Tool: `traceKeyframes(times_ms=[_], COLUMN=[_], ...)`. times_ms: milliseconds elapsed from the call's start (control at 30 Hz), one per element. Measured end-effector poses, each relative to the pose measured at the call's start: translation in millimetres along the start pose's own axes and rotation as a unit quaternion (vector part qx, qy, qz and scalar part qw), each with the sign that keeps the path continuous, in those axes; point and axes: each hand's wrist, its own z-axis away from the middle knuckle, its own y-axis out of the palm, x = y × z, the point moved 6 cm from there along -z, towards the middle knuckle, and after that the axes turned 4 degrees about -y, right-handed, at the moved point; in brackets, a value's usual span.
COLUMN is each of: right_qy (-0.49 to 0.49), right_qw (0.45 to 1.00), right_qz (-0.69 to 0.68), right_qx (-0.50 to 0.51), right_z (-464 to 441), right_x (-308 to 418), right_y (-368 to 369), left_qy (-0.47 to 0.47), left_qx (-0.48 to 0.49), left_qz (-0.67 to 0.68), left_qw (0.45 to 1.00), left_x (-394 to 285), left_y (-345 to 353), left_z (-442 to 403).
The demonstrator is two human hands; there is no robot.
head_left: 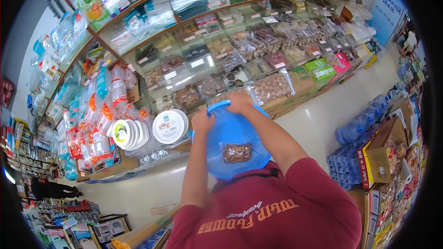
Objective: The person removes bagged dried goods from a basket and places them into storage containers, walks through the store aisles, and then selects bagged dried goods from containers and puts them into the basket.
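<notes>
A round blue plastic basket point(237, 131) is tilted in front of my body, its open side toward me. My left hand point(203, 121) is closed on its left rim, beside the curved handle. Over the far rim, my right hand point(240, 103) has its fingers wrapped, partly hidden behind the basket. Low inside the basket lies a clear bag of brown dried food point(237, 152). Just beyond my hands is a bag of round brown items point(272, 87) on the counter. Left of my left hand stand white round tubs point(170, 126).
A stepped display point(212, 48) of bagged dried goods curves ahead. Bagged plastic cups point(99, 143) crowd the left side. Large water bottles point(357, 127) and cardboard boxes point(386, 157) stand to the right. A dark-clothed person point(55, 188) is far left.
</notes>
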Motion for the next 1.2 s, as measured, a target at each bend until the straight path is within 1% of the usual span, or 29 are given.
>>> traceKeyframes(times_ms=[67, 200, 267, 333, 400, 467, 500, 567, 600, 667, 733, 833, 900, 933, 1000, 1033, 1200], right_qy=[0.015, 0.049, 0.107, 0.141, 0.176, 0.240, 0.259, 0.324, 0.346, 0.386, 0.423, 0.474, 0.517, 0.524, 0.550, 0.554, 0.564], right_qw=[1.000, 0.999, 0.994, 0.989, 0.983, 0.966, 0.960, 0.937, 0.928, 0.910, 0.892, 0.863, 0.836, 0.832, 0.809, 0.807, 0.790], right_qz=[-0.003, -0.009, -0.016, -0.029, -0.040, -0.082, -0.080, -0.122, -0.121, -0.127, -0.128, -0.130, -0.127, -0.123, -0.127, -0.122, -0.121], right_qx=[0.003, -0.021, -0.024, -0.029, -0.038, -0.059, -0.070, -0.051, -0.061, -0.083, -0.092, -0.115, -0.131, -0.135, -0.161, -0.166, -0.210], right_z=[3.3, 28.6, 45.5, 69.9, 96.4, 122.7, 136.8, 173.0, 189.9, 221.6, 253.8, 298.1, 322.2, 328.9, 338.6, 337.9, 308.8], right_x=[-32.6, -105.3, -149.8, -191.0, -231.4, -275.5, -292.6, -325.4, -340.7, -368.6, -391.0, -416.6, -434.7, -444.4, -464.2, -474.9, -525.1], right_y=[-3.7, -22.2, -27.4, -32.5, -36.2, -35.2, -39.9, -38.3, -38.5, -34.2, -37.4, -46.1, -55.6, -60.2, -72.0, -77.9, -113.1], left_qy=[0.019, 0.063, 0.106, 0.149, 0.184, 0.227, 0.258, 0.302, 0.323, 0.361, 0.397, 0.460, 0.485, 0.500, 0.523, 0.540, 0.542], left_qx=[-0.004, 0.035, 0.053, 0.073, 0.109, 0.126, 0.135, 0.152, 0.166, 0.178, 0.213, 0.239, 0.250, 0.255, 0.254, 0.252, 0.259], left_qz=[-0.008, 0.008, 0.007, 0.005, -0.044, -0.040, -0.039, -0.026, -0.021, -0.002, -0.016, -0.042, -0.019, 0.002, 0.011, 0.014, 0.069], left_qw=[1.000, 0.997, 0.993, 0.986, 0.976, 0.965, 0.956, 0.941, 0.931, 0.915, 0.893, 0.854, 0.838, 0.828, 0.814, 0.803, 0.797], left_x=[-29.1, -101.8, -143.9, -184.6, -227.8, -269.8, -294.9, -337.9, -357.2, -396.4, -435.5, -492.6, -529.9, -548.4, -581.2, -596.4, -647.5], left_y=[12.7, 43.2, 64.0, 86.3, 112.8, 133.2, 143.9, 164.1, 175.5, 193.0, 203.3, 228.8, 239.6, 242.6, 255.2, 261.4, 286.0], left_z=[-7.1, -15.7, -20.5, -21.5, -21.5, -18.3, -17.5, -11.5, -5.1, 10.7, 24.7, 43.6, 51.1, 53.2, 50.7, 44.9, -5.0])
